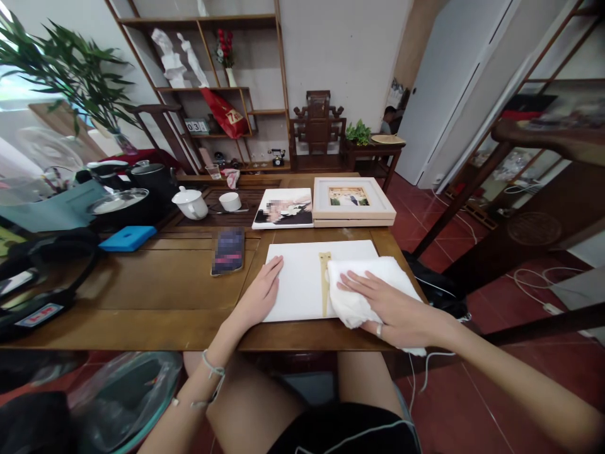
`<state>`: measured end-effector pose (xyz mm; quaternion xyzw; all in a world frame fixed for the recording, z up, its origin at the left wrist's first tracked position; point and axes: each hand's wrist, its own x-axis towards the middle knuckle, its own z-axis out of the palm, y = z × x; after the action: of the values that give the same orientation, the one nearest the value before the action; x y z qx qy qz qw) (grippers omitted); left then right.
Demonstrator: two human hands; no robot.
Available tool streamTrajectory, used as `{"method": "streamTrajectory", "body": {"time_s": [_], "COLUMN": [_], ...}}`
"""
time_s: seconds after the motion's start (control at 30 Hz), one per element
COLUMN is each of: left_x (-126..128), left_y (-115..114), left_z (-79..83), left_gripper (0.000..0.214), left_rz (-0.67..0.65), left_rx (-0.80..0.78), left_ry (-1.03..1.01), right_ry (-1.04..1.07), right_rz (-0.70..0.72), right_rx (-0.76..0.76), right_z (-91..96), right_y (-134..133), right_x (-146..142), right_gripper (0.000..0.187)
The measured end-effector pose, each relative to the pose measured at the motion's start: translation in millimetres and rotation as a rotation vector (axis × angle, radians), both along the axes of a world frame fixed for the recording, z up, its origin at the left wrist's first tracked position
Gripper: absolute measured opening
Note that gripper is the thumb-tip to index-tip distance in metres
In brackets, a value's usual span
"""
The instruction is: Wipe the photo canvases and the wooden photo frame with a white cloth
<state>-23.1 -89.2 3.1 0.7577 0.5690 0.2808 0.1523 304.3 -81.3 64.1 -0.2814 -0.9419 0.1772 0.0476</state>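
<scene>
A flat white panel (297,284) lies on the wooden table in front of me, with a narrow tan strip (324,284) running down its middle. My left hand (265,290) rests on the panel's left edge, fingers extended and holding nothing. Under my right hand (378,299) is a bunched white cloth (352,306), pressed over the panel's right part and hanging past the table's front edge. The fingers of that hand lie along the top of the cloth. The cloth hides the panel's lower right corner.
Behind the panel are a framed photo (354,214) and a photo panel (283,217). To the left lie a phone (227,251), a blue box (127,239) and headphones (80,277). A white teapot (190,203) and cup (230,201) stand farther back. A bin (161,384) is below.
</scene>
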Motion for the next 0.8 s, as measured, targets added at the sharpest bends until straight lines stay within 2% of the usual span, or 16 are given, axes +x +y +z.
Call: {"method": "streamTrajectory", "body": {"time_s": [0.07,0.17,0.33,0.47,0.6,0.7,0.8], "left_x": [0.0,-0.6,-1.0,-1.4,-2.1,-1.9,-1.3], "left_y": [0.1,0.4,0.7,0.6,0.6,0.7,0.6], "left_z": [-0.8,-2.3,-2.6,-1.8,-2.1,-2.7,-3.2], "left_gripper": [0.049,0.049,0.049,0.049,0.049,0.049,0.049], "left_rz": [-0.002,-0.007,0.001,-0.011,-0.024,-0.022,-0.017], "left_rx": [0.004,0.001,-0.006,0.004,-0.002,0.005,0.021], "left_ry": [-0.006,-0.008,0.006,0.012,0.005,-0.007,-0.014], "right_ry": [-0.016,-0.007,0.054,0.047,0.037,0.002,-0.038], "right_rz": [-0.013,-0.053,-0.134,-0.182,-0.161,-0.122,-0.102], "right_rx": [-0.061,-0.105,0.015,0.111,0.108,0.081,0.045], "right_z": [11.2,15.7,-3.9,-18.6,-24.4,-19.7,-5.4], "right_y": [0.3,22.1,68.9,83.7,67.9,33.4,-4.7], "right_x": [1.0,-7.1,-32.9,-46.7,-44.7,-35.5,-25.8], "right_gripper": [0.064,0.059,0.060,0.064,0.070,0.074,0.074]}}
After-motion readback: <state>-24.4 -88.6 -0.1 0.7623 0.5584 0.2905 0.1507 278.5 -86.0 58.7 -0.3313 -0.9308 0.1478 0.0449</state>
